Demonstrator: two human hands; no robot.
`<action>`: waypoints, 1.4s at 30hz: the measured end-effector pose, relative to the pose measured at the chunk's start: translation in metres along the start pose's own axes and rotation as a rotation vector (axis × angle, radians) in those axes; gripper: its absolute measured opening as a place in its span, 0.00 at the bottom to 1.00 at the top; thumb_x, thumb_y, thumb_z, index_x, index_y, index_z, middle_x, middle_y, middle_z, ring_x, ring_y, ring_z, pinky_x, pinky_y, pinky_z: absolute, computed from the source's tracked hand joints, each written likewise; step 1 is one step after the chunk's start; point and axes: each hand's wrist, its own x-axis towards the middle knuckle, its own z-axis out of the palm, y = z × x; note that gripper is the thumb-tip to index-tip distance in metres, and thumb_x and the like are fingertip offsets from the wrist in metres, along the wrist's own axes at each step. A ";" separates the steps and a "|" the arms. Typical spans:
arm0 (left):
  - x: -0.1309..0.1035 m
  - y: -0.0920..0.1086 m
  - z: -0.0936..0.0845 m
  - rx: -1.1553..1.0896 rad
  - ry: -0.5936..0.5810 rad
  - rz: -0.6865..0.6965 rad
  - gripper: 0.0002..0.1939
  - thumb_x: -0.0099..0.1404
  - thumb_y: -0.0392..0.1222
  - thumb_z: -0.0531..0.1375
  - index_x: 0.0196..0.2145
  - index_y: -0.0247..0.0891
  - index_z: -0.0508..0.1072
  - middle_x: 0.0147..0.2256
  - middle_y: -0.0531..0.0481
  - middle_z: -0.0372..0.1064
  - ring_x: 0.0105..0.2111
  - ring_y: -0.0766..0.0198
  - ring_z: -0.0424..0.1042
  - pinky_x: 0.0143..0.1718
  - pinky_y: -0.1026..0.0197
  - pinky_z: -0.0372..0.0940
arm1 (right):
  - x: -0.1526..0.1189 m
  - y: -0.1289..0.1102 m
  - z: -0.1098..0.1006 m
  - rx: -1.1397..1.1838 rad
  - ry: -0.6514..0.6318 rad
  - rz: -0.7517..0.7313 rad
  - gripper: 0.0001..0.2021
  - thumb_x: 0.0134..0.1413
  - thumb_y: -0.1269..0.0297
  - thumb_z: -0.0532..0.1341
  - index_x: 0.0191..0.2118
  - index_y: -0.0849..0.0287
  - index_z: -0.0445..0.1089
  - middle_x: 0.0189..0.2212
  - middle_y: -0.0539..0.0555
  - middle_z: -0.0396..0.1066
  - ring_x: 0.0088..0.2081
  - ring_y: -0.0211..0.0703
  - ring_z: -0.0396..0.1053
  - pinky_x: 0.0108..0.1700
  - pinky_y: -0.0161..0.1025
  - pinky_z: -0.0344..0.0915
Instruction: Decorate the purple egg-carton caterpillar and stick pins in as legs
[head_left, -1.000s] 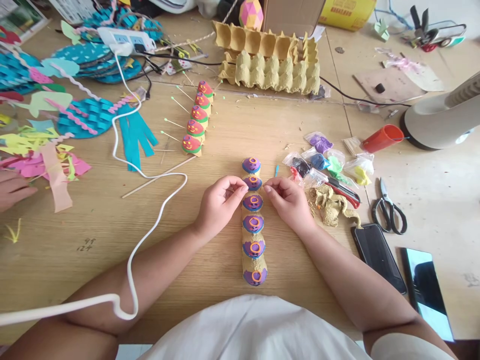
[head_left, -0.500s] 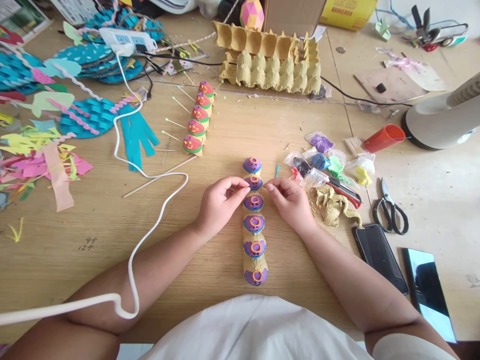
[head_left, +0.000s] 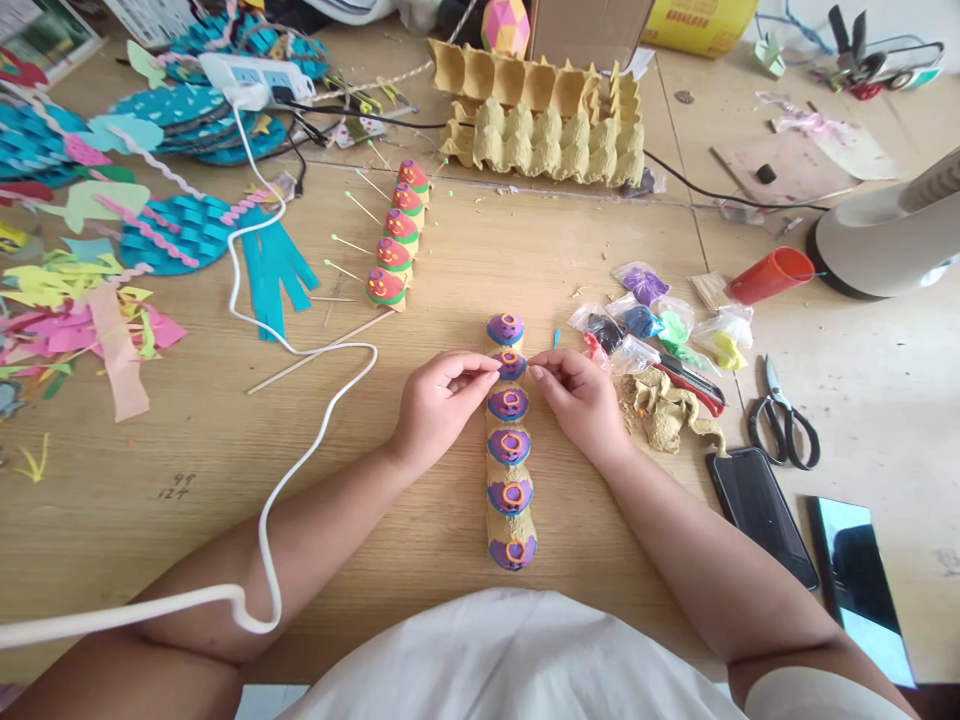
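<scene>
Wooden table point(head_left: 517, 255): most of the view is filled by it, with craft pieces spread over its left and far parts.
Egg cartons point(head_left: 559, 142): piled together at the far side.
Purple-topped strip point(head_left: 509, 446): laid between the two hands, running away from the body; six bumps are each marked with an orange ring.
Red-topped strip point(head_left: 393, 252): set farther off to the left, with thin pale sticks stuck out from it.
Left hand point(head_left: 444, 408): fingers curled, thumb and forefinger brought together at the tips, at the left edge of the second bump from the far end; whether anything small is pinched cannot be told.
Right hand point(head_left: 581, 402): held likewise, tips drawn together just beside that bump's right edge; any held item cannot be made out.
Scissors point(head_left: 784, 420): laid to the right, blades pointed away from the body.
Clay packets point(head_left: 643, 285): clustered beyond the right hand.
Blue sliver point(head_left: 556, 338): seen between strip and packets.
</scene>
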 end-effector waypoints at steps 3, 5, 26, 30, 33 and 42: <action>0.000 0.000 0.001 -0.011 -0.001 -0.032 0.07 0.65 0.43 0.67 0.39 0.38 0.81 0.39 0.47 0.82 0.37 0.62 0.80 0.41 0.60 0.76 | 0.001 -0.001 -0.001 -0.078 0.023 -0.031 0.11 0.65 0.56 0.62 0.41 0.56 0.78 0.29 0.51 0.75 0.28 0.39 0.66 0.31 0.37 0.62; 0.001 0.000 0.001 -0.020 -0.003 -0.041 0.07 0.65 0.43 0.67 0.39 0.38 0.81 0.39 0.47 0.82 0.37 0.63 0.80 0.42 0.61 0.76 | 0.003 -0.002 -0.001 -0.103 0.019 -0.055 0.10 0.66 0.60 0.60 0.42 0.56 0.79 0.31 0.52 0.78 0.30 0.41 0.69 0.34 0.39 0.64; 0.007 0.001 0.002 0.112 -0.019 0.104 0.02 0.65 0.39 0.67 0.36 0.40 0.81 0.37 0.49 0.78 0.36 0.64 0.76 0.39 0.61 0.72 | 0.007 0.001 0.003 -0.154 -0.004 -0.107 0.11 0.64 0.65 0.62 0.44 0.52 0.83 0.39 0.53 0.83 0.38 0.45 0.77 0.43 0.41 0.72; 0.007 0.000 0.004 0.115 -0.019 0.104 0.02 0.65 0.39 0.67 0.36 0.41 0.81 0.37 0.49 0.78 0.36 0.63 0.76 0.38 0.61 0.72 | 0.007 0.002 0.003 -0.153 -0.010 -0.109 0.11 0.65 0.65 0.62 0.45 0.51 0.83 0.39 0.53 0.84 0.39 0.46 0.78 0.44 0.42 0.73; 0.007 0.000 0.005 0.100 -0.018 0.091 0.02 0.65 0.39 0.67 0.36 0.41 0.81 0.37 0.49 0.78 0.36 0.63 0.76 0.38 0.61 0.72 | 0.007 0.002 0.003 -0.152 -0.005 -0.113 0.11 0.65 0.65 0.62 0.45 0.52 0.83 0.39 0.53 0.84 0.38 0.45 0.78 0.43 0.42 0.72; 0.008 -0.003 0.006 0.083 -0.020 0.066 0.02 0.65 0.40 0.67 0.35 0.40 0.80 0.36 0.49 0.77 0.35 0.64 0.75 0.38 0.60 0.71 | 0.007 0.005 0.004 -0.168 -0.009 -0.107 0.11 0.65 0.65 0.62 0.46 0.52 0.82 0.38 0.53 0.83 0.38 0.45 0.78 0.42 0.42 0.71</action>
